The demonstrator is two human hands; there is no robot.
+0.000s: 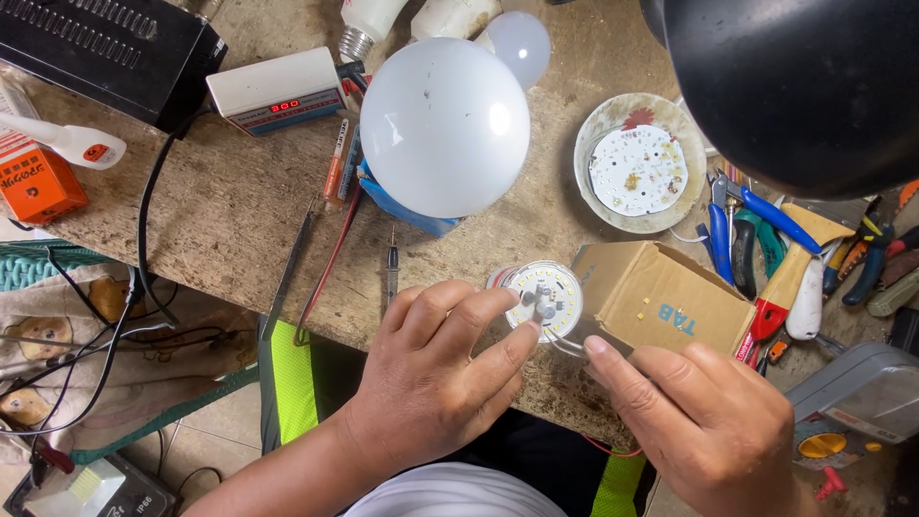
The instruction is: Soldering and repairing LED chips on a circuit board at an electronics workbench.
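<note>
Below, the left hand [431, 369] pinched the round LED board [546, 299] (white, dotted with chips) at the workbench [230, 201] edge, while the right hand [704, 421], fingers loosely curled, touched its rim beside the cardboard box [661, 299].

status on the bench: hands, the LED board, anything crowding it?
Left hand fingertips pinching parts on the round LED board. Right hand steadying its near edge. Cardboard box tight against it; big white globe behind.

A worn, speckled wooden workbench [230, 206] fills the view under bright daylight. Below its edge lies a pale tiled floor [206, 445]. A black lamp shade [795, 86] hangs at upper right.
</note>
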